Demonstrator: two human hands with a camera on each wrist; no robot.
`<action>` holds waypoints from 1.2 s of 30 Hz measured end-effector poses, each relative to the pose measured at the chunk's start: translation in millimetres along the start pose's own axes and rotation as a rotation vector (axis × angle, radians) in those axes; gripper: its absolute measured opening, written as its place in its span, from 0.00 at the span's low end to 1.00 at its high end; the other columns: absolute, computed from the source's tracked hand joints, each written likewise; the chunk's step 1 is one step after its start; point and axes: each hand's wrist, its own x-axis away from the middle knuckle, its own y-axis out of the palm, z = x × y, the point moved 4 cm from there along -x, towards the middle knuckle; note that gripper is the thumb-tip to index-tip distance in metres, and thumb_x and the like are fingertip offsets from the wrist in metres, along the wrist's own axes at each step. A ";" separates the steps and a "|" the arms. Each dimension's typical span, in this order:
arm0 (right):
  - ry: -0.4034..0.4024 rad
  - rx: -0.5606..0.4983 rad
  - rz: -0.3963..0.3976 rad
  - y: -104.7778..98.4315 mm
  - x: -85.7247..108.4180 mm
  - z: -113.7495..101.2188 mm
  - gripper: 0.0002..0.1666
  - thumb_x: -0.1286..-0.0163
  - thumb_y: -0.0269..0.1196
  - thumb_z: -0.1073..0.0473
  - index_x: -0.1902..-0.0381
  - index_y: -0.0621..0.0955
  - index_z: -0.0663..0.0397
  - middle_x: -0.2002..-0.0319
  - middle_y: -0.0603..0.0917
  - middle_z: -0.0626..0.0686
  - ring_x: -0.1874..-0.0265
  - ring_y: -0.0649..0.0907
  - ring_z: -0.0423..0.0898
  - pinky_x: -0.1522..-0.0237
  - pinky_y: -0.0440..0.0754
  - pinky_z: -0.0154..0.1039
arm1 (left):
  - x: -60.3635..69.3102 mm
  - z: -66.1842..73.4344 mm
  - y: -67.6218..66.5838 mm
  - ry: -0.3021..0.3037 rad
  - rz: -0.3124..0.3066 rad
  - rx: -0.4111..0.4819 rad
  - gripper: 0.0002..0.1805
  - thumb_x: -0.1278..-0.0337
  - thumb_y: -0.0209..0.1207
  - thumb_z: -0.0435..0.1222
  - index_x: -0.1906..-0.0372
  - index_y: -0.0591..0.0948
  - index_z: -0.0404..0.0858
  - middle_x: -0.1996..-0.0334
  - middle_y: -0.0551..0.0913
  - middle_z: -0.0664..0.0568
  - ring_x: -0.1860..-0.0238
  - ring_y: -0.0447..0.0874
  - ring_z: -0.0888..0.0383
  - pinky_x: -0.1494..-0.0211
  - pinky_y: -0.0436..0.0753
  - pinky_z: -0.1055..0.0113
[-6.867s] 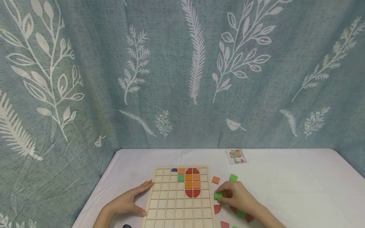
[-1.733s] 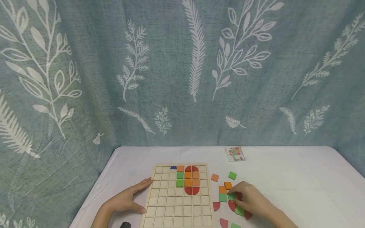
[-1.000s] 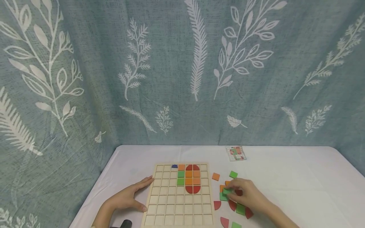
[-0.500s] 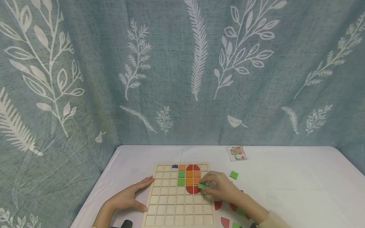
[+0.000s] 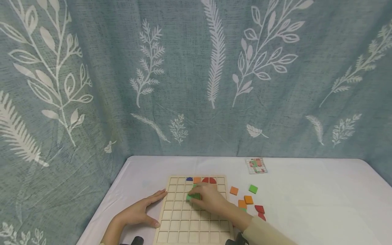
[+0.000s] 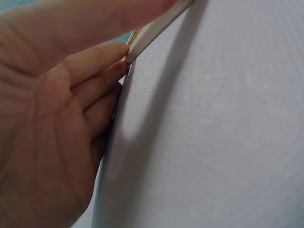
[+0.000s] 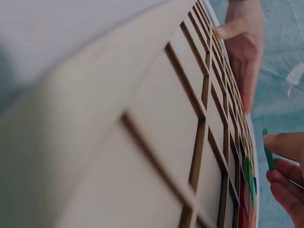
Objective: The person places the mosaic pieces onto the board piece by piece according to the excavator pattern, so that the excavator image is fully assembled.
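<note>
The wooden grid board lies on the white table. My left hand rests along its left edge, fingers extended; in the left wrist view the fingertips touch the board's side. Over the board's upper middle, my right hand pinches a green square tile. The right wrist view shows this green tile between thumb and fingers, apart from the board. A blue half-round piece, an orange tile and red quarter-round pieces sit in the top row. My right hand hides most other placed tiles.
Right of the board lie loose orange tiles, a green tile and red pieces, some partly behind my right arm. A patterned card lies near the table's back edge. A black object shows at the bottom.
My right hand has picked a green tile from the loose pieces and carried it left over the board. Earlier, another green tile was set in the grid. My left hand stays at the board's edge.
</note>
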 end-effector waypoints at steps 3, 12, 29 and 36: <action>-0.003 0.017 -0.007 5.2 -6.0 -1.1 0.10 0.41 0.65 0.57 0.61 0.86 0.52 0.61 0.85 0.47 0.55 0.81 0.43 0.53 0.77 0.33 | -0.3 0.3 0.6 0.005 -0.001 0.004 0.53 0.69 0.72 0.41 0.31 0.59 0.33 0.30 0.48 0.34 0.31 0.39 0.31 0.38 0.43 0.33; 0.006 0.062 -0.020 13.6 -12.9 0.2 0.10 0.41 0.65 0.57 0.61 0.86 0.53 0.62 0.85 0.46 0.56 0.81 0.42 0.53 0.76 0.31 | -0.7 -0.2 0.5 0.001 0.005 -0.001 0.54 0.69 0.72 0.41 0.31 0.59 0.34 0.30 0.49 0.35 0.31 0.40 0.32 0.38 0.43 0.33; 0.000 0.074 -0.035 13.2 -12.4 -2.0 0.08 0.41 0.65 0.59 0.63 0.86 0.55 0.61 0.83 0.47 0.55 0.78 0.43 0.55 0.77 0.31 | 0.3 0.9 -0.2 0.005 0.002 0.009 0.53 0.69 0.72 0.40 0.31 0.59 0.32 0.30 0.49 0.34 0.31 0.39 0.31 0.38 0.43 0.33; 0.030 0.071 -0.048 13.6 -12.2 -2.1 0.09 0.40 0.65 0.59 0.63 0.86 0.54 0.60 0.83 0.47 0.55 0.78 0.42 0.56 0.77 0.30 | 0.1 -0.9 0.6 0.013 0.000 0.013 0.53 0.69 0.73 0.40 0.32 0.59 0.32 0.30 0.49 0.34 0.32 0.39 0.31 0.38 0.43 0.33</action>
